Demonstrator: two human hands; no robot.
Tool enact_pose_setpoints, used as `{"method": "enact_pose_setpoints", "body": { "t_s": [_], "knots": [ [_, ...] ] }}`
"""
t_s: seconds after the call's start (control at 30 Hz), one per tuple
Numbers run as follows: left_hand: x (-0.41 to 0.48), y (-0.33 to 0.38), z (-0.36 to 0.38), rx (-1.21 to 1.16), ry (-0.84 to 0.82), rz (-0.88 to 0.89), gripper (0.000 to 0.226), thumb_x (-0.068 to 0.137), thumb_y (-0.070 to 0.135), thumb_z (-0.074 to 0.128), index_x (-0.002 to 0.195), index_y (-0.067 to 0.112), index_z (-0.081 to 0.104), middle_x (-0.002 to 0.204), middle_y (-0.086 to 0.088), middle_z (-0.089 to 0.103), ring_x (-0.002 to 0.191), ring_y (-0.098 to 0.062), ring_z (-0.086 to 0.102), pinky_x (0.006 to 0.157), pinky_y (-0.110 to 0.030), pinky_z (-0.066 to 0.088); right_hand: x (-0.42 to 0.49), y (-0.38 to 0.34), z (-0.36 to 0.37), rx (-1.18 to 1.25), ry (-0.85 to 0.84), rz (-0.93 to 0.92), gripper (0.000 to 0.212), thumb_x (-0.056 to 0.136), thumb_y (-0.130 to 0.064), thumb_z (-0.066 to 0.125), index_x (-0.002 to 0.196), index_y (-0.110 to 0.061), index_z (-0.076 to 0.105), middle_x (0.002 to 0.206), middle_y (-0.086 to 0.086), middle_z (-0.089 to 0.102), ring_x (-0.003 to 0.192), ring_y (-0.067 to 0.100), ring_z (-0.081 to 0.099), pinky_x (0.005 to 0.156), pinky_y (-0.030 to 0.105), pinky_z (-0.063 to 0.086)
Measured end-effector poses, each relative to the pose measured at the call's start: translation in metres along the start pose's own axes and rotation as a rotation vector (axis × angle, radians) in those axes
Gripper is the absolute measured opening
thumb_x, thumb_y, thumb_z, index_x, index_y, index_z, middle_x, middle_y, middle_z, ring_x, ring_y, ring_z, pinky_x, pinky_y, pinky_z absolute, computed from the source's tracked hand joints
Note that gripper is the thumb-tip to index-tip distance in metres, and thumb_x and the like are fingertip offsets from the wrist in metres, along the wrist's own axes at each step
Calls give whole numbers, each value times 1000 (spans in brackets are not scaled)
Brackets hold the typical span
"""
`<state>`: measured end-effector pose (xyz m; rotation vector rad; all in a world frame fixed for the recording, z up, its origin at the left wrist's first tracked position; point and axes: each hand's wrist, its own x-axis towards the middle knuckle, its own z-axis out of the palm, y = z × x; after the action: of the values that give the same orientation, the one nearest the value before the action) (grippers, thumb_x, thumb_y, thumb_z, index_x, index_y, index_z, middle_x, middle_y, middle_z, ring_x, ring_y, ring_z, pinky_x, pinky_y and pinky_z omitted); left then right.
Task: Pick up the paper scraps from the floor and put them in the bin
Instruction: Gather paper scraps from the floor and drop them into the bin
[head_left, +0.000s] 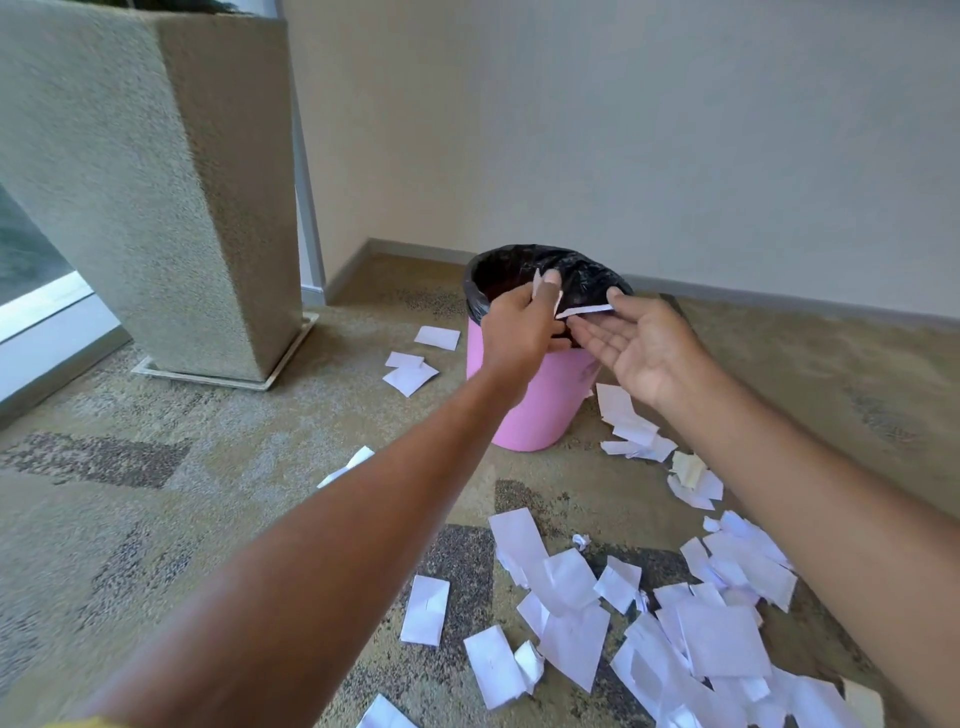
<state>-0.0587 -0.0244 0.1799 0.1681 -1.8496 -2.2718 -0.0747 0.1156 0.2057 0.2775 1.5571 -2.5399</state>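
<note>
- Left hand (519, 332): positioned over the near rim of the pink plastic bin with black liner bag (535, 405); thumb and fingers pinched together on a small white paper scrap (536, 285), which stands upright above the bin mouth.
- Right hand (644, 348): palm up beside the rim, fingers spread apart; a thin white paper strip (584, 312) rests at the fingertips, unclamped, over the opening.
- Remaining white paper scraps (649, 623): scattered on the patterned carpet floor (156, 519), most in the near right corner of the view, a few touching the bin base.
- Judged step: release into the bin.
- Procedure: keep both hands inside the rim line before letting go; light paper drifts. Tilt the right palm toward the liner so that the strip slides off.
- Task judged far from complete.
</note>
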Motion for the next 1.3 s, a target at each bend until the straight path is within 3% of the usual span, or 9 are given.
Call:
{"method": "enact_pose_setpoints", "body": {
  "t_s": [0.2, 0.3, 0.37, 0.53, 0.7, 0.87, 0.93, 1.07, 1.3],
  "knots": [
    [11, 1, -10, -119, 43, -129, 51, 97, 69, 57, 95, 19, 68, 104, -3, 70, 104, -25, 75, 86, -41, 66, 0, 3, -1, -10, 26, 12, 13, 101, -4, 62, 113, 0, 60, 131, 28, 58, 118, 40, 66, 100, 45, 59],
    [11, -2, -15, -157, 49, -127, 68, 97, 68, 58, 125, 7, 69, 116, -6, 71, 103, -26, 76, 86, -41, 66, 2, 10, -12, 9, 43, -3, 20, 99, 0, 61, 119, 5, 61, 127, 29, 64, 111, 41, 72, 93, 45, 63],
    [9, -2, -18, -180, 74, -92, 70, 100, 64, 57, 130, 2, 70, 120, -11, 74, 97, -27, 78, 82, -41, 67, 2, 18, -21, 25, 42, -8, 26, 99, 2, 60, 124, 8, 61, 120, 30, 69, 102, 39, 77, 83, 43, 66],
    [8, -8, -37, -67, 253, 11, 68, 104, 60, 50, 84, 2, 79, 69, -18, 74, 53, -25, 67, 50, -30, 55, -12, 43, -45, -68, 42, -2, 22, 99, 3, 59, 121, 5, 65, 100, 21, 73, 87, 30, 79, 75, 36, 65],
    [6, -48, -88, 200, 307, -3, 53, 102, 52, 57, 77, 9, 77, 61, -7, 69, 48, -16, 60, 46, -25, 48, -28, 89, -79, -270, 108, 74, 19, 98, 4, 63, 115, 0, 70, 104, 21, 78, 84, 26, 78, 73, 35, 64],
    [5, -121, -166, 862, 125, -35, 33, 92, 40, 62, 71, 15, 67, 69, 0, 70, 70, -26, 68, 60, -32, 54, -44, 146, -113, -593, 135, 109, 15, 94, 2, 70, 106, -6, 76, 98, 13, 80, 84, 22, 76, 77, 37, 67],
    [1, -143, -195, 1051, 44, -106, 15, 94, 36, 70, 92, 22, 75, 97, -1, 76, 92, -23, 70, 75, -33, 56, -45, 166, -128, -820, 133, 68, 15, 93, -4, 72, 104, -12, 78, 94, 4, 80, 84, 18, 74, 77, 35, 66],
    [-4, -170, -238, 1299, -55, -245, 69, 86, 41, 83, 143, 11, 59, 142, -21, 60, 130, -39, 57, 105, -46, 51, -38, 189, -155, -1269, 62, 9, 18, 94, -12, 71, 107, -22, 79, 105, -5, 78, 97, 14, 71, 83, 30, 57],
    [-15, -192, -260, 1465, -116, -293, 92, 79, 54, 86, 147, 5, 48, 135, -26, 59, 124, -44, 58, 100, -54, 54, -28, 211, -179, -1542, -45, -59, 23, 97, -9, 69, 116, -18, 77, 119, 4, 73, 98, 21, 66, 81, 32, 54]
  ]
}}
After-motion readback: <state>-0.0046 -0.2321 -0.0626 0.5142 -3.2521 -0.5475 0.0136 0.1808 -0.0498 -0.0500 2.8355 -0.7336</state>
